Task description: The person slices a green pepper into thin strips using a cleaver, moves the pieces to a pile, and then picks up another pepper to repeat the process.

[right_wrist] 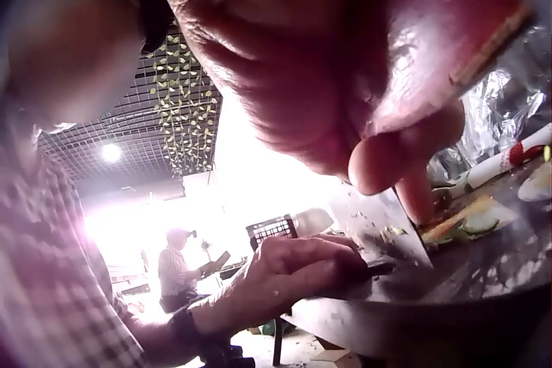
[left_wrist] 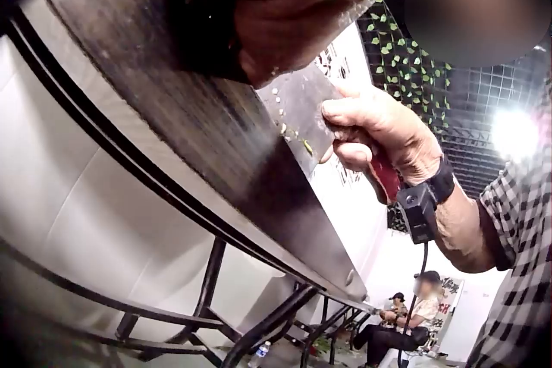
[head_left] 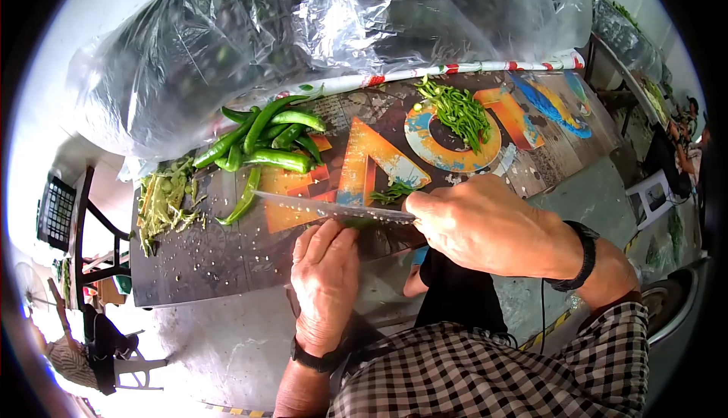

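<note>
My right hand (head_left: 493,228) grips the red handle (left_wrist: 384,180) of a broad-bladed kitchen knife (head_left: 326,206), its blade stretching left across the table. Low at the table's near edge, my left hand (head_left: 326,274) has its fingers bent beside the blade. A green pepper (head_left: 362,222), mostly hidden by blade and fingers, shows at those fingertips. Bits of pepper and pale seeds cling to the blade. Just beyond it lies a small heap of green shreds (head_left: 393,192). Whole green peppers (head_left: 265,133) are piled at the back left, and one single pepper (head_left: 243,202) lies closer.
The dark printed table (head_left: 227,266) is scattered with seeds. Pepper cores and scraps (head_left: 163,198) cover its left end; a larger pile of shredded pepper (head_left: 459,114) sits back right. Clear plastic sheeting (head_left: 318,16) bulges along the far edge. Other people sit farther off.
</note>
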Tool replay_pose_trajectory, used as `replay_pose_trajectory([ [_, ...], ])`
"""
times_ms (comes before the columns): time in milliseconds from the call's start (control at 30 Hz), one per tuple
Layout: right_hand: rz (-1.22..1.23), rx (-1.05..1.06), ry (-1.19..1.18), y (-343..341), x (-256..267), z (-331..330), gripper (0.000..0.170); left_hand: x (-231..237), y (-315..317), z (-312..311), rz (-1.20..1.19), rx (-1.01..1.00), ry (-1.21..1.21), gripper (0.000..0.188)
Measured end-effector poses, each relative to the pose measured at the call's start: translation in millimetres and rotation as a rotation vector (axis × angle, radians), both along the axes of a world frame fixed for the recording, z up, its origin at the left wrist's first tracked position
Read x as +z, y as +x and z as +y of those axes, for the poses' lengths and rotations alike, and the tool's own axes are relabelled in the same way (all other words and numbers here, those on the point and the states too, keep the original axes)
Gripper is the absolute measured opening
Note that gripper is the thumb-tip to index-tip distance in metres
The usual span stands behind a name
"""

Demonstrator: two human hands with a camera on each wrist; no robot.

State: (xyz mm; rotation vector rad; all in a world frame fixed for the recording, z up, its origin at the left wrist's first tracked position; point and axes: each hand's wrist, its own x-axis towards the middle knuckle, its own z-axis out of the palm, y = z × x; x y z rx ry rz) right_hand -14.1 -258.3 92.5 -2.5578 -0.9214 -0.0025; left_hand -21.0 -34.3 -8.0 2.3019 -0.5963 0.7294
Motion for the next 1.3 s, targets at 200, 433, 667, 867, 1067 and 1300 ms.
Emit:
replay_pose_trajectory([
  [200,0.011,-0.02,-0.039,2,-1,2,0.011,0,1,1,-0.016,0.004,0.03,0.027],
  [433,0.118,0.055,-0.107,10,10,10,0.011,-1,1,2,0.007,0.01,0.024,0.025],
  [667,-0.02,0.061,-0.028,23,-3,23,0.009,-1,-1,0,0.006,0.028,0.023,0.023],
  [867,-0.22,0.171,0.089,30,-24,30,0.013,-4,3,-2,-0.028,0.017,0.044,0.022],
  [1067,-0.117,0.067,-0.031,15,-15,8,0.007,-1,0,-1,-0.029,0.023,0.039,0.018],
  [1300,-0.118,-0.044,-0.052,5,-6,-10,0.009,-2,0,-2,-0.022,0.017,0.002,0.02],
])
